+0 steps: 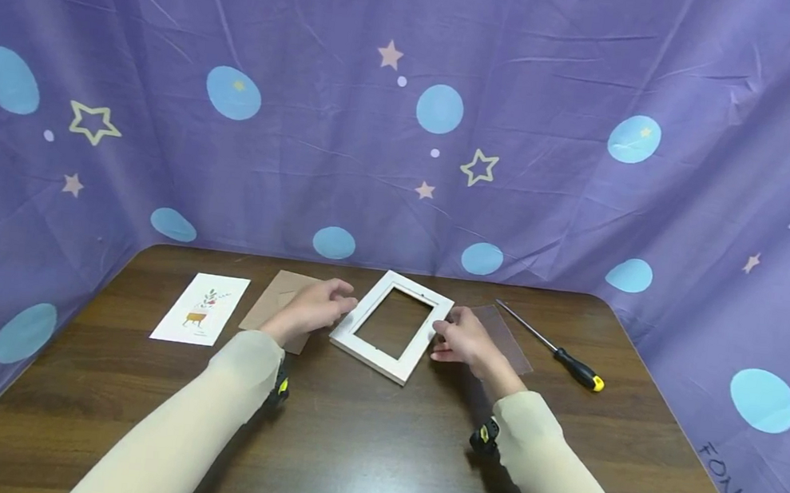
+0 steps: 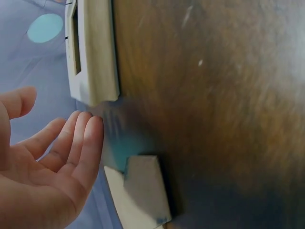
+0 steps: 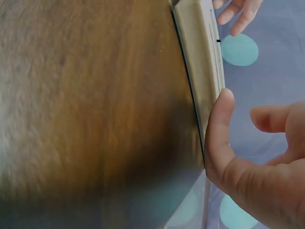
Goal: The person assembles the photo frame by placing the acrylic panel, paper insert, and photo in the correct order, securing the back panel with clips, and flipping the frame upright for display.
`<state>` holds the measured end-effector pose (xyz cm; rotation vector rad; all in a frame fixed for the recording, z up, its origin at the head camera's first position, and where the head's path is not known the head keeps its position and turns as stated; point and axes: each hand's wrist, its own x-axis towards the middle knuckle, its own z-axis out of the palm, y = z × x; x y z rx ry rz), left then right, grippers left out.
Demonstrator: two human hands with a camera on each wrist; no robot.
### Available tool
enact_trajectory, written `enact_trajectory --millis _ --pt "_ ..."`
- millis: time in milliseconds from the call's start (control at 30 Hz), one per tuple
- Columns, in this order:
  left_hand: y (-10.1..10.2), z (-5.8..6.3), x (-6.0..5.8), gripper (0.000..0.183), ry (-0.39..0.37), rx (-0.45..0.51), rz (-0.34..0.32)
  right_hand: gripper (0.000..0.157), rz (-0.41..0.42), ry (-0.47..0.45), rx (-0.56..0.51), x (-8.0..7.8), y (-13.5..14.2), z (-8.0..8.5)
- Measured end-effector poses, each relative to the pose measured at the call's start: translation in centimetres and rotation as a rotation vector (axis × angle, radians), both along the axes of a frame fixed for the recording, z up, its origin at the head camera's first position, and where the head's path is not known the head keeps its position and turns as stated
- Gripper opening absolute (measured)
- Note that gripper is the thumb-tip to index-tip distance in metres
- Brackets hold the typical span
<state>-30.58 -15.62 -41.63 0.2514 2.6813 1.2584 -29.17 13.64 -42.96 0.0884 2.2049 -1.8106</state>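
A white picture frame [image 1: 366,358] lies tilted on the table, with bare wood visible through its opening. My left hand [image 1: 312,306] hovers over the brown backing board [image 1: 266,305] at the frame's left side. In the left wrist view, this hand [image 2: 57,176] has loosely extended fingers and holds nothing; a small gap separates its fingertips from the frame's corner. On the other side, my right hand [image 1: 467,342] is at the frame's right edge, partly over a clear sheet [image 1: 504,338]. In the right wrist view, one digit of the right hand [image 3: 267,167] touches the frame's side, while another stays apart.
At the left lies a white card with a plant drawing [image 1: 200,308]. A screwdriver [image 1: 573,367] with a black and yellow handle lies right of the clear sheet. Behind the wooden table [image 1: 359,452] hangs a purple curtain [image 1: 333,152].
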Motion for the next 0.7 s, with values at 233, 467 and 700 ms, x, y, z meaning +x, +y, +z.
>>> enact_trajectory --millis 233,467,700 --pt "0.6 -0.9 0.0 0.048 0.055 -0.076 0.0 0.061 -0.003 -0.006 -0.033 -0.4 -0.6 -1.1" --pt "0.8 -1.6 -0.1 0.042 0.082 -0.113 -0.001 0.066 -0.026 -0.002 0.011 -1.0 -0.9 -2.2" --pt "0.9 -1.9 0.1 0.041 0.075 -0.12 0.006 0.065 0.004 -0.002 0.016 -1.3 -0.7 -2.3"
